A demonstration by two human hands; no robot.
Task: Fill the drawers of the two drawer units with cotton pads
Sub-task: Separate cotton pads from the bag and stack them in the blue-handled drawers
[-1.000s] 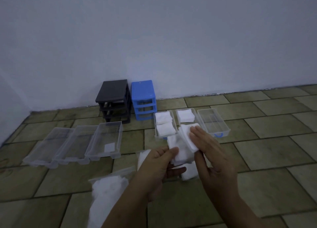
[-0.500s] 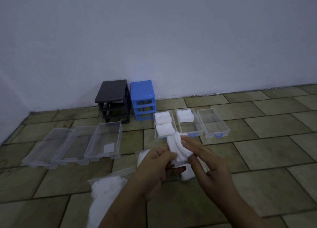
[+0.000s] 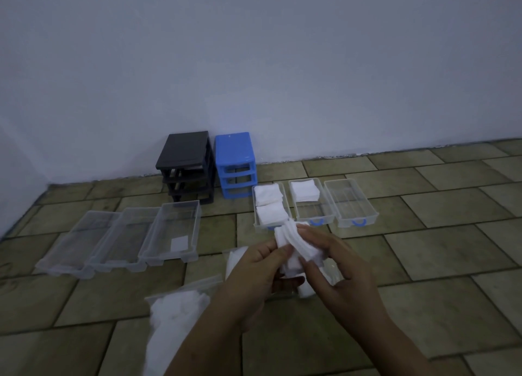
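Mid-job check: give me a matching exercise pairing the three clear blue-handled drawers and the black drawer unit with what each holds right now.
Things:
1. Leftmost clear blue-handled drawer
2. Middle clear blue-handled drawer
3. Rightmost clear blue-handled drawer
4. Black plastic drawer unit

States:
A. one stack of white cotton pads at the far end
B. slots without drawers
C. two stacks of white cotton pads
D. no pads

Pairs: 1-C, 2-A, 3-D, 4-B

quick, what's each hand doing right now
Left hand: holding the stack of cotton pads.
Right hand: fingers pinching the same stack.
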